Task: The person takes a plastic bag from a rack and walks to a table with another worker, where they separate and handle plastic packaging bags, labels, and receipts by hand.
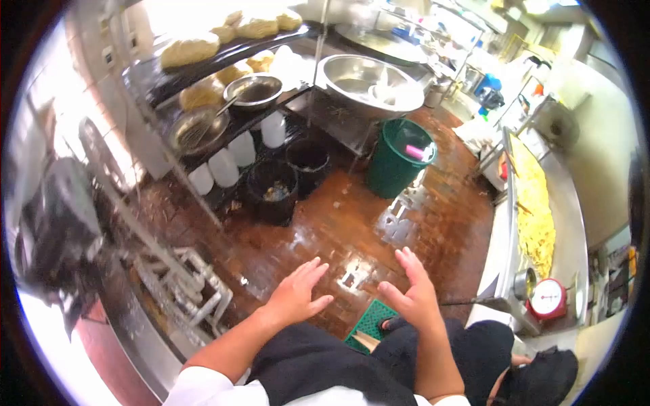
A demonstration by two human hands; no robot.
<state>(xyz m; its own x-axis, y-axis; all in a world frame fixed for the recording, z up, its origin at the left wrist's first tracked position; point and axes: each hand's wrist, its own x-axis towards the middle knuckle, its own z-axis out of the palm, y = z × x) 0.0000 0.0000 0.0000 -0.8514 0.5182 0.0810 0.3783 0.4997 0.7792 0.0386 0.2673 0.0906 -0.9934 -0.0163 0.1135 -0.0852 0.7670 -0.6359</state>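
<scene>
Held out over the brown tiled floor [325, 237], my left hand [301, 292] is empty, its fingers stretched and the thumb apart. My right hand [412, 291] is raised opposite it, also empty, with fingers extended and thumb spread. A gap separates the two hands, and neither touches anything. Below them, nearest to my right hand, a green perforated mat or crate [372, 318] shows, partly hidden by a dark apron. Beyond the hands stands a green bin [389, 166] with a pink item [414, 151] inside.
Shelves at the upper left hold wrapped bundles [189, 51] and metal bowls [253, 91]; dark buckets [271, 196] stand below. A large steel basin [352, 76] is behind. At right, a counter bears yellow food [535, 203] and a red scale [547, 299]. A person in a dark cap [545, 379] is close at lower right.
</scene>
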